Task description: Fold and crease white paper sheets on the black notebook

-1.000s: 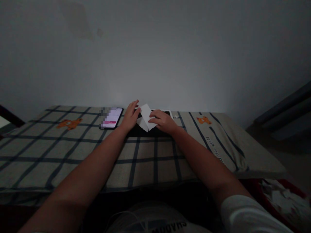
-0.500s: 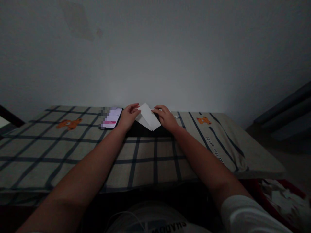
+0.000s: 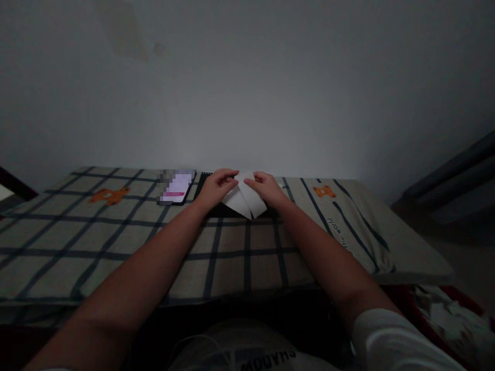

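Observation:
A folded sheet of white paper (image 3: 242, 200) is between my hands, its two flaps meeting along a slanting line and its lower points toward me. My left hand (image 3: 217, 188) pinches the upper left side between thumb and fingers. On the upper right, my right hand (image 3: 266, 187) is closed on the paper in the same way. Beneath lies a flat black pad (image 3: 221, 212) with a row of small holes along its far edge; the hands and paper cover much of it.
A phone (image 3: 178, 186) with a lit screen lies left of the pad. The checked cloth (image 3: 193, 268) covers the table, which stands against a pale wall (image 3: 247, 103). Small white scraps (image 3: 281, 185) lie beyond my right hand. At lower right a red container (image 3: 460, 296) holds crumpled paper.
The paper has turned and shifted slightly right and toward me, and a slit now shows between its flaps. My left hand has moved right, closer to my right hand.

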{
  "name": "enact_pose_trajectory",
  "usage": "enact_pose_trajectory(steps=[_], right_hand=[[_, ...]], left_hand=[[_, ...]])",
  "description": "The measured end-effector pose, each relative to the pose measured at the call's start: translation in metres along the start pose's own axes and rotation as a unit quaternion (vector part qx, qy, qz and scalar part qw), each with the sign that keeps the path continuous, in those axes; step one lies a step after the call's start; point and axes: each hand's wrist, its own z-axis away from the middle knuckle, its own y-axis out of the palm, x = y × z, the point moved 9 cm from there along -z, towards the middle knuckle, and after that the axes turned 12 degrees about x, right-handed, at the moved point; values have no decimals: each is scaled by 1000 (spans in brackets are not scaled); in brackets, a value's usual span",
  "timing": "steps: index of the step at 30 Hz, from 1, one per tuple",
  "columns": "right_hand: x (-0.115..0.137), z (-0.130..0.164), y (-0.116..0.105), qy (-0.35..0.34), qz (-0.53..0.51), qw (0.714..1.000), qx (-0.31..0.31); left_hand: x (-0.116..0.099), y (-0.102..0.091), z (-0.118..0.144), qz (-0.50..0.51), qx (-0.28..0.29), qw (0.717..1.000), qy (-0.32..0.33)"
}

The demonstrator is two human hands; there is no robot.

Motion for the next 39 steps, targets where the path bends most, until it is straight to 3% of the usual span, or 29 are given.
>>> enact_pose_trajectory(steps=[4, 10, 16, 22, 39], right_hand=[[-8, 1, 4, 21, -73, 997, 27], [-12, -1, 4, 10, -112, 993, 31], [-4, 1, 4, 17, -61, 997, 37], [2, 1, 1, -1, -2, 1000, 14], [9, 2, 0, -13, 60, 998, 2]], left_hand=[[-9, 1, -1, -51, 19, 997, 55], [-4, -3, -2, -108, 7, 993, 44], [1, 2, 0, -102, 21, 994, -26], [-9, 8, 1, -116, 30, 992, -40], [-4, 10, 2, -108, 49, 991, -67]])
